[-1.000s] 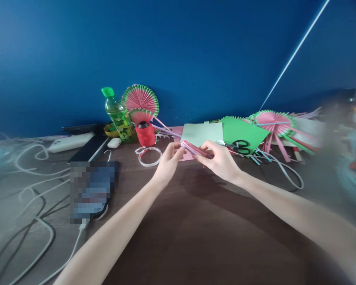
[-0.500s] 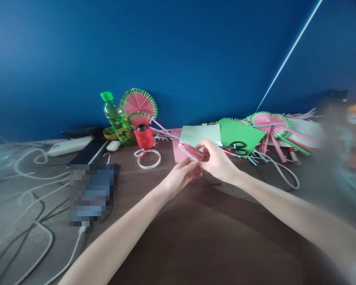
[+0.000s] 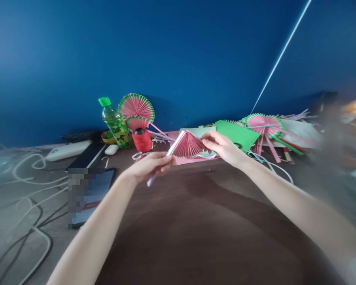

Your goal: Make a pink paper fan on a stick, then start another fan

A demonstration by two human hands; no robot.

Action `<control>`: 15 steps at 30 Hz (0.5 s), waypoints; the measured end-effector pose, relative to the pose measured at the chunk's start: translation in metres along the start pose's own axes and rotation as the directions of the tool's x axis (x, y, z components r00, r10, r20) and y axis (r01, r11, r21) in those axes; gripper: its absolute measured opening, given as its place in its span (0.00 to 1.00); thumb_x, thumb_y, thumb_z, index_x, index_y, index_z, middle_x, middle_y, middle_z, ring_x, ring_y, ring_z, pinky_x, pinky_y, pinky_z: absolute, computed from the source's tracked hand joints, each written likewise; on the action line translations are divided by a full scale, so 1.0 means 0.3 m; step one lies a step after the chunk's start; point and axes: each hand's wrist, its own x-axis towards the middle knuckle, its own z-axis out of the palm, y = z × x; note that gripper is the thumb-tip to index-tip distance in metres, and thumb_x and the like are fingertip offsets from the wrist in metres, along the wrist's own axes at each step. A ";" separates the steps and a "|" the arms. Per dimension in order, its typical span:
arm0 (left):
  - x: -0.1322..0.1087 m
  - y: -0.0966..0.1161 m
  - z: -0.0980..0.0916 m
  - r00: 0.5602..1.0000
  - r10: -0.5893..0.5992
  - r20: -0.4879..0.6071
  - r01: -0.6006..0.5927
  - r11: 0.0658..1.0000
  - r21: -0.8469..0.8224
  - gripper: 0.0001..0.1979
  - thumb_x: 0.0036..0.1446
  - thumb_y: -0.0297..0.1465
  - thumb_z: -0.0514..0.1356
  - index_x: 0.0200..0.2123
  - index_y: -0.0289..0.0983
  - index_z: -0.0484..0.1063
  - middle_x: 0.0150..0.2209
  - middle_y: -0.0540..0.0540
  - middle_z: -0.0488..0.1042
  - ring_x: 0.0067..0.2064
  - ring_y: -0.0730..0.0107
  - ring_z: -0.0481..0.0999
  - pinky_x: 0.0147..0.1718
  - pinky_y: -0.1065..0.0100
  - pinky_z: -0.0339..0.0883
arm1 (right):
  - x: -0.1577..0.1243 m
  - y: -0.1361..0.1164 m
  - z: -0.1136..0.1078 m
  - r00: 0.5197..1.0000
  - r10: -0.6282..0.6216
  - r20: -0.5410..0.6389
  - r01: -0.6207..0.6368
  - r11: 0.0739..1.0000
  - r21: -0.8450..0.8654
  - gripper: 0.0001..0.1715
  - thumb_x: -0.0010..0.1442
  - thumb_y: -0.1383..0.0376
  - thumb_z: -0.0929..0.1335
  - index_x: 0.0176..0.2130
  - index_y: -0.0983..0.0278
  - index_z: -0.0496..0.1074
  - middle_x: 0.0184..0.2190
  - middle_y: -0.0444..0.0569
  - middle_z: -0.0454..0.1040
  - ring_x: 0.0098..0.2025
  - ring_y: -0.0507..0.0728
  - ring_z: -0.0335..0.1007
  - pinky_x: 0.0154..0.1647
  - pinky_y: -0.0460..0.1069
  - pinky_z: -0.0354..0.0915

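A pink pleated paper fan (image 3: pixel 187 145) is spread partly open between my two hands above the brown table (image 3: pixel 195 221). My left hand (image 3: pixel 148 166) pinches its lower left end, where a pale stick pokes out below my fingers. Gripping the fan's upper right edge is my right hand (image 3: pixel 224 147), fingers closed on the paper. Sheets of pink, pale green and bright green paper (image 3: pixel 237 133) lie just behind the fan.
Along the blue wall stand a green-capped bottle (image 3: pixel 114 122), a red thread spool (image 3: pixel 141 139) and finished pink-green fans (image 3: pixel 136 107) (image 3: pixel 262 123). A phone (image 3: pixel 90 194), a power bank (image 3: pixel 68 149) and white cables (image 3: pixel 26 186) cover the left side. Paper strips lie at the right.
The folded pink paper has been pulled open into a fan. My left hand moved down and left, my right hand stayed at the upper right. The view shifted slightly.
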 end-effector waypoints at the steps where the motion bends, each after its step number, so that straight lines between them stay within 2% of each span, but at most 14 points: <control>1: -0.013 0.016 -0.027 1.000 -0.014 -0.020 0.015 0.998 0.066 0.13 0.51 0.40 0.59 0.27 0.36 0.71 0.16 0.55 0.54 0.16 0.82 0.50 0.14 0.74 0.44 | 0.004 -0.002 -0.016 0.999 0.012 0.033 -0.012 1.000 -0.006 0.12 0.58 0.57 0.63 0.36 0.64 0.64 0.29 0.46 0.68 0.29 0.51 0.63 0.30 0.49 0.60; 3: -0.035 0.038 -0.068 0.998 -0.052 -0.045 0.059 0.982 0.177 0.17 0.53 0.44 0.55 0.26 0.36 0.71 0.15 0.55 0.50 0.16 0.80 0.48 0.14 0.73 0.40 | 0.009 -0.007 -0.043 0.991 0.045 0.124 -0.043 0.999 -0.022 0.12 0.56 0.58 0.65 0.37 0.64 0.66 0.31 0.48 0.70 0.31 0.52 0.65 0.31 0.49 0.61; 5: -0.050 0.051 -0.090 0.996 -0.072 -0.059 0.086 0.951 0.296 0.18 0.54 0.45 0.54 0.26 0.37 0.72 0.16 0.54 0.51 0.17 0.79 0.50 0.15 0.73 0.42 | 0.010 -0.010 -0.061 0.975 0.081 0.207 -0.070 0.996 -0.061 0.12 0.54 0.59 0.66 0.37 0.64 0.67 0.32 0.49 0.71 0.32 0.53 0.67 0.32 0.50 0.63; 7: -0.057 0.058 -0.098 0.994 -0.075 -0.080 0.102 0.903 0.418 0.18 0.54 0.45 0.53 0.27 0.37 0.73 0.16 0.53 0.54 0.18 0.77 0.53 0.16 0.73 0.45 | 0.011 -0.009 -0.071 0.964 0.112 0.241 -0.084 0.989 -0.124 0.11 0.52 0.60 0.67 0.36 0.64 0.68 0.32 0.49 0.72 0.32 0.54 0.67 0.31 0.51 0.63; 10: -0.060 0.070 -0.095 0.995 -0.030 -0.099 0.082 0.806 0.586 0.18 0.53 0.45 0.53 0.25 0.38 0.74 0.16 0.52 0.59 0.18 0.75 0.56 0.18 0.72 0.50 | 0.008 -0.009 -0.073 0.965 0.132 0.226 -0.077 0.969 -0.235 0.09 0.50 0.62 0.68 0.34 0.63 0.69 0.32 0.48 0.73 0.31 0.53 0.68 0.31 0.50 0.63; 13: -0.061 0.082 -0.087 0.989 0.114 -0.092 -0.010 0.680 0.733 0.17 0.51 0.44 0.54 0.24 0.39 0.74 0.16 0.51 0.65 0.19 0.72 0.61 0.20 0.71 0.54 | 0.001 -0.022 -0.068 0.977 0.148 0.153 -0.083 0.927 -0.367 0.08 0.50 0.62 0.68 0.34 0.63 0.70 0.27 0.46 0.73 0.27 0.53 0.67 0.29 0.50 0.61; 15: -0.062 0.089 -0.080 0.978 0.171 -0.123 -0.003 0.596 0.803 0.17 0.51 0.44 0.53 0.25 0.39 0.74 0.18 0.50 0.68 0.22 0.70 0.65 0.23 0.71 0.56 | -0.006 -0.035 -0.063 0.987 0.127 0.095 -0.072 0.893 -0.445 0.08 0.51 0.62 0.68 0.33 0.63 0.70 0.25 0.45 0.71 0.25 0.52 0.66 0.28 0.49 0.60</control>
